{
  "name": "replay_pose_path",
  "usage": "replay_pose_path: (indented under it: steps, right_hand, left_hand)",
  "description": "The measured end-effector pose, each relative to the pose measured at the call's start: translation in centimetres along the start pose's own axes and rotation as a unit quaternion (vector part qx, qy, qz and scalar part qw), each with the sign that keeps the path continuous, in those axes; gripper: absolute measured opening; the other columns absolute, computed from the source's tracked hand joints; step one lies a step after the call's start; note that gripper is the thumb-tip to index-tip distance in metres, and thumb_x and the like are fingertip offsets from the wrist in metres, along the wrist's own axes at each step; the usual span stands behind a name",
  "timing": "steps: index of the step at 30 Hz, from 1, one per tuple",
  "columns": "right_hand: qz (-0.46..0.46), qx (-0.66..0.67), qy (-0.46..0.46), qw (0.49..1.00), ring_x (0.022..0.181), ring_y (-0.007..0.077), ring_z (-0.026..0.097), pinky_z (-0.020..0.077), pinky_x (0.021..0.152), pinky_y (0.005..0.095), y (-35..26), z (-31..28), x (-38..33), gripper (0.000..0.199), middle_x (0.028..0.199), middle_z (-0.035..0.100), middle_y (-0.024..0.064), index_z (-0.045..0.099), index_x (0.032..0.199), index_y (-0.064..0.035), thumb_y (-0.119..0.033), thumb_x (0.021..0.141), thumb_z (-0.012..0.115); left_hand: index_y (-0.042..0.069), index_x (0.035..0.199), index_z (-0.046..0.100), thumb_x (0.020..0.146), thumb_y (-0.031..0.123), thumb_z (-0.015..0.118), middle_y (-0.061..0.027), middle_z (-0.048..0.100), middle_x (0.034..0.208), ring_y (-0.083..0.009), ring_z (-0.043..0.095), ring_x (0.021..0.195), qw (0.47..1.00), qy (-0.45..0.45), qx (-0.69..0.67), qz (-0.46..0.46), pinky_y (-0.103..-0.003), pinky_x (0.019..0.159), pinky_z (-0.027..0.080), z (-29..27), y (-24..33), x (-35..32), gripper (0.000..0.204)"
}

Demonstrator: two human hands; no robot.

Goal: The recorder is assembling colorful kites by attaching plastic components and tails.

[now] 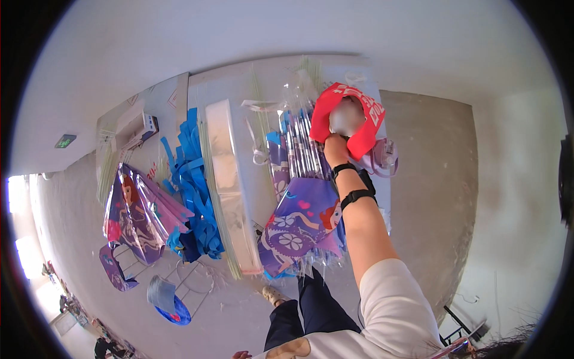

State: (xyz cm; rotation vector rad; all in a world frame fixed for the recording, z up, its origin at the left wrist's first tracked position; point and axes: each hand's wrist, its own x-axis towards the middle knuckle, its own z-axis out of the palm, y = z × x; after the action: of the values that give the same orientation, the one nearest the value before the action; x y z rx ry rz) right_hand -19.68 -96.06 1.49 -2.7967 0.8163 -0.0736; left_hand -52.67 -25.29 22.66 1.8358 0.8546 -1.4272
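The right hand [336, 145] is extended forward and upward from the body, the forearm running from the lower right of the view toward the far end of the surface [239, 90]. It meets the red bag [344, 110], which lies directly beyond the hand, at the far right corner of the surface; the bag sits ahead of the fingers along the line of the forearm, with no sideways offset. The bag's long axis cannot be told with certainty, since its middle is blurred and its cloth is bunched; it appears to stand roughly in line with the forearm. The hand is in contact with the bag's lower edge. The fingers are hidden behind the cloth and the blur, so it cannot be told whether they are closed on the bag or merely resting against it. Two black bands circle the right wrist [353, 182]. The left hand is not in view; the right hand is therefore the only one near the bag. Just left of the forearm, a bundle of clear-wrapped rods [302, 146] lies lengthwise on the surface, its long axis near parallel to the forearm, with purple printed foil [296, 230] spread at its near end. Further left lie a long clear plastic sleeve [227, 179], a heap of blue strips [191, 185] and a second purple foil piece [134, 218], all well apart from the hand.
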Motion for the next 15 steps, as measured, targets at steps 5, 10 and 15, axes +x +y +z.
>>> replay_pose_path:
  steps: [5,10,15]
  right_hand:
    - [-0.053,-0.015,-0.075,0.996,0.090,0.0339,0.064,0.0521,0.079,0.0425,0.2,0.2,-0.9,0.025,0.099,0.064,0.0209,0.064,0.097,0.0010,-0.009,0.083,0.046]
    - [-0.053,-0.074,-0.140,0.986,0.094,0.0337,0.063,0.0522,0.080,0.0433,-0.5,-2.6,-2.1,0.024,0.104,0.060,0.0206,0.061,0.101,0.0007,-0.007,0.083,0.046]
    - [-0.075,0.015,-0.108,0.991,0.097,0.0374,0.059,0.0506,0.081,0.0456,-4.3,-6.4,-5.0,0.028,0.120,0.050,0.0173,0.052,0.109,0.0022,-0.002,0.082,0.045]
  left_hand:
    - [0.000,0.103,0.062,0.092,0.025,0.060,-0.0116,0.069,0.090,-0.0199,0.067,0.082,0.999,0.008,-0.024,-0.025,-0.031,0.069,0.055,-0.1,-3.8,-0.9,0.028]
    - [0.000,0.103,0.061,0.092,0.026,0.060,-0.0117,0.069,0.091,-0.0199,0.067,0.083,0.998,0.012,-0.049,-0.036,-0.031,0.069,0.055,0.3,-6.5,-1.7,0.028]
    - [0.000,0.104,0.061,0.092,0.026,0.060,-0.0117,0.069,0.091,-0.0200,0.067,0.083,0.994,0.056,-0.085,-0.051,-0.031,0.070,0.055,-0.2,-10.8,-4.3,0.028]
